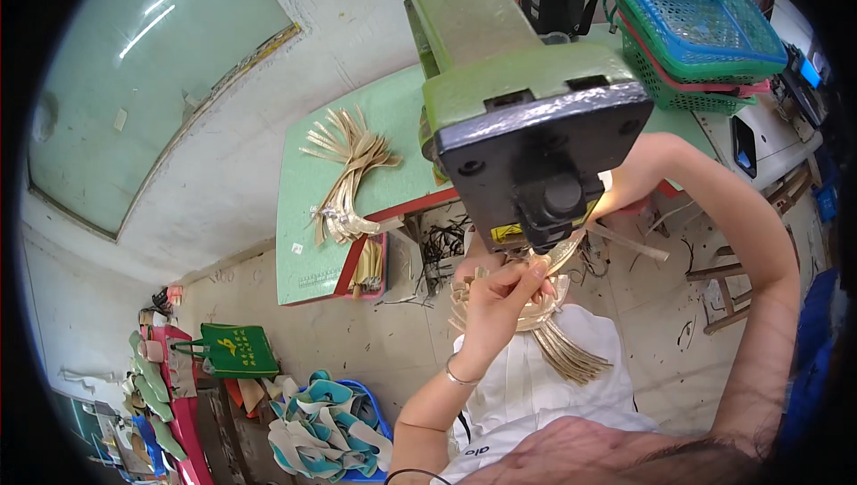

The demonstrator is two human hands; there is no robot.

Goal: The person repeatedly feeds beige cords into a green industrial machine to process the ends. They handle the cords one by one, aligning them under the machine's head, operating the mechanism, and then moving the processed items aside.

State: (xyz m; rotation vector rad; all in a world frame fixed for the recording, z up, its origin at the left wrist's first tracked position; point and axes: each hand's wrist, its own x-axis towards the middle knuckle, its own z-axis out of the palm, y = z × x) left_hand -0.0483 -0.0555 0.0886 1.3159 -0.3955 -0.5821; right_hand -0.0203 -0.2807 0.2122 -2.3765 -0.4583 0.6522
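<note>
The green machine [527, 65] overhangs the work. Below its black head [544, 168], the gold strap bunch [571, 355] is positioned in front of the white clothing [500, 387], loose ends fanned. Handling: the strips appear light, pliable and possibly slick-faced; take hold flat near the gathered part, since free ends may splay or tangle. The left hand [503, 302] pinches the bunch between thumb and forefinger. The right hand [623, 188] is partly concealed behind the head; its grip cannot be determined. Any strap-to-machine contact point is obscured.

Workshop: green machine [522, 70], gold straps [571, 351]
</note>
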